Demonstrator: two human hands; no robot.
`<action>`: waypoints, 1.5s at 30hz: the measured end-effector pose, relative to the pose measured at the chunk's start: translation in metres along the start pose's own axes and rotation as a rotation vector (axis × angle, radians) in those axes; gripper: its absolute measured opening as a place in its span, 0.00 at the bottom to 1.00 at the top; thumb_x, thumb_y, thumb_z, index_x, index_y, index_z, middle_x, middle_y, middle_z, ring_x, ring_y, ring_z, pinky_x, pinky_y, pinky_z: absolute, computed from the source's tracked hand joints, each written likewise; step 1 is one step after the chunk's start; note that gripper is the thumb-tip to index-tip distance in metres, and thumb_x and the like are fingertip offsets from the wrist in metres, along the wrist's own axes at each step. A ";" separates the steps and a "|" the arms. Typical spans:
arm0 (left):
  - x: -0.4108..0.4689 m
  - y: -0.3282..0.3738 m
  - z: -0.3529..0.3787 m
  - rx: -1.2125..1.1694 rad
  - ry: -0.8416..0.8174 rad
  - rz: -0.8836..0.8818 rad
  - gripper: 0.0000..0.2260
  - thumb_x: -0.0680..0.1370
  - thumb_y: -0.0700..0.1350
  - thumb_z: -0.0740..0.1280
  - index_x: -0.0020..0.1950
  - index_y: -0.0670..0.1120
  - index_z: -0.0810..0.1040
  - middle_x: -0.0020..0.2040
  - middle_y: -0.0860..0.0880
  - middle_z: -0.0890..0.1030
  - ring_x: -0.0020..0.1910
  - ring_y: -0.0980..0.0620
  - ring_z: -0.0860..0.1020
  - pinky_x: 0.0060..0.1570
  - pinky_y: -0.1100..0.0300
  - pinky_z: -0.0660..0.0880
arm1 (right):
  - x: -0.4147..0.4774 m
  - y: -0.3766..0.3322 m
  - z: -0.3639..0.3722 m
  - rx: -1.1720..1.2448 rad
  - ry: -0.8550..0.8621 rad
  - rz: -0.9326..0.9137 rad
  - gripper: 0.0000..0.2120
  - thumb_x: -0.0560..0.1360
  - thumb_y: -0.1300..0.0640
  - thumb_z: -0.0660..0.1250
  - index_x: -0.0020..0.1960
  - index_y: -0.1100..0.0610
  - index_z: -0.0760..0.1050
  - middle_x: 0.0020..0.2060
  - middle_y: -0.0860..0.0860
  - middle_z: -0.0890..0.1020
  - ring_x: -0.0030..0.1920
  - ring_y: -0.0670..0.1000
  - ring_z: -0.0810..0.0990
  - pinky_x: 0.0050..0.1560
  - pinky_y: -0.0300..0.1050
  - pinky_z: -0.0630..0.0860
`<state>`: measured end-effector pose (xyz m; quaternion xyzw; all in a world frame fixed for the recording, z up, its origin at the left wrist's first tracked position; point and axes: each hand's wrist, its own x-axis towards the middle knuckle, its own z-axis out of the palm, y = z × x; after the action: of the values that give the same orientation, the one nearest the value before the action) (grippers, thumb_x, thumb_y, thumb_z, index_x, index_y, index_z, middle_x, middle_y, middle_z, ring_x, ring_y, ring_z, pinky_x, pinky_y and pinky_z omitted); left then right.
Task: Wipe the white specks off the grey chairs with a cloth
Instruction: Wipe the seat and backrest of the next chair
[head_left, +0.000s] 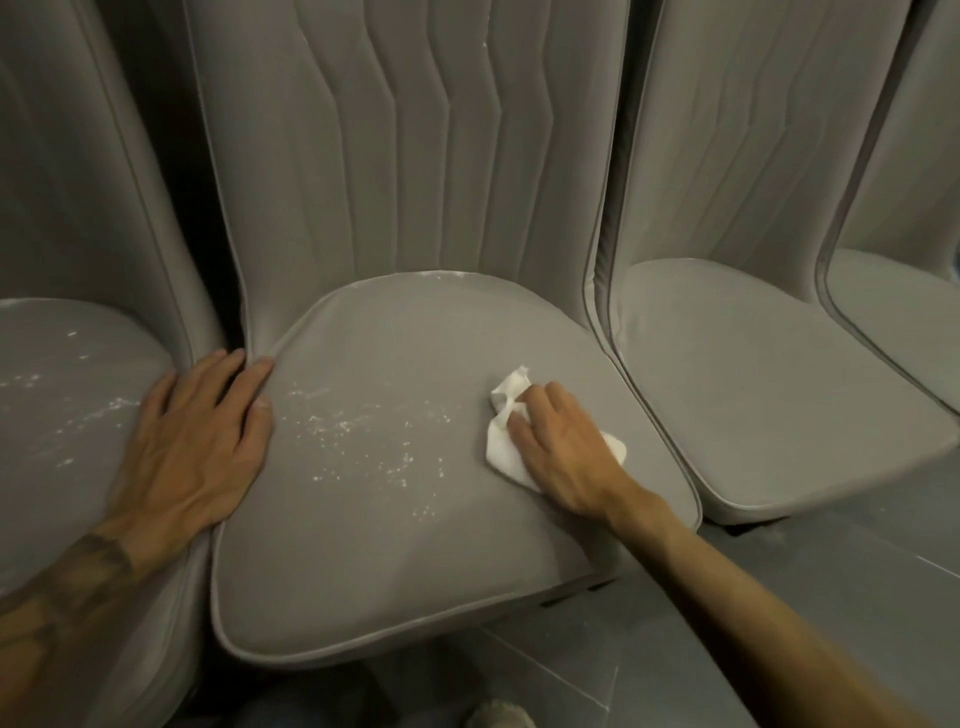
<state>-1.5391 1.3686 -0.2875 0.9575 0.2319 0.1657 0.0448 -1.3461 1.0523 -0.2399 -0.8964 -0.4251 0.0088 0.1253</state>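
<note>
Two hands share the work: the left hand lies flat, open-palmed, steadying the middle chair; the right hand presses the cloth, seemingly pinned rather than clenched, beside the specks.

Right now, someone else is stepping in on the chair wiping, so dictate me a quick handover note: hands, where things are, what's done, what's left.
Right hand: pressing the white cloth flat on the right part of the middle chair seat.
Left hand: holds nothing, resting flat across the gap between the left chair seat and the middle one.
Done: the seat of the chair on the right looks free of specks.
Left: the white specks across the centre-left of the middle seat, a few along its back edge, and the scatter on the left seat.
</note>
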 end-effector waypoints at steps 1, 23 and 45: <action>0.000 0.000 0.000 -0.001 -0.001 -0.001 0.24 0.85 0.55 0.48 0.79 0.49 0.67 0.76 0.42 0.71 0.77 0.42 0.67 0.75 0.40 0.61 | 0.003 0.009 -0.008 0.027 0.006 0.070 0.13 0.85 0.53 0.50 0.55 0.59 0.70 0.51 0.57 0.73 0.49 0.57 0.71 0.52 0.51 0.65; -0.003 0.012 -0.015 -0.001 -0.026 -0.007 0.26 0.84 0.53 0.49 0.79 0.46 0.69 0.76 0.40 0.72 0.77 0.40 0.69 0.75 0.38 0.63 | -0.033 -0.042 0.011 -0.137 0.107 0.078 0.16 0.85 0.52 0.44 0.54 0.56 0.69 0.50 0.53 0.72 0.46 0.53 0.67 0.48 0.50 0.65; -0.005 0.016 -0.022 -0.021 -0.060 -0.034 0.26 0.84 0.54 0.49 0.80 0.46 0.68 0.78 0.42 0.71 0.78 0.42 0.67 0.77 0.40 0.61 | 0.042 -0.029 0.014 0.036 0.081 -0.025 0.12 0.84 0.53 0.53 0.54 0.61 0.69 0.49 0.60 0.74 0.47 0.60 0.72 0.52 0.57 0.68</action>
<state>-1.5439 1.3518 -0.2653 0.9574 0.2450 0.1385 0.0644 -1.3425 1.1052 -0.2432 -0.8883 -0.4305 -0.0214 0.1587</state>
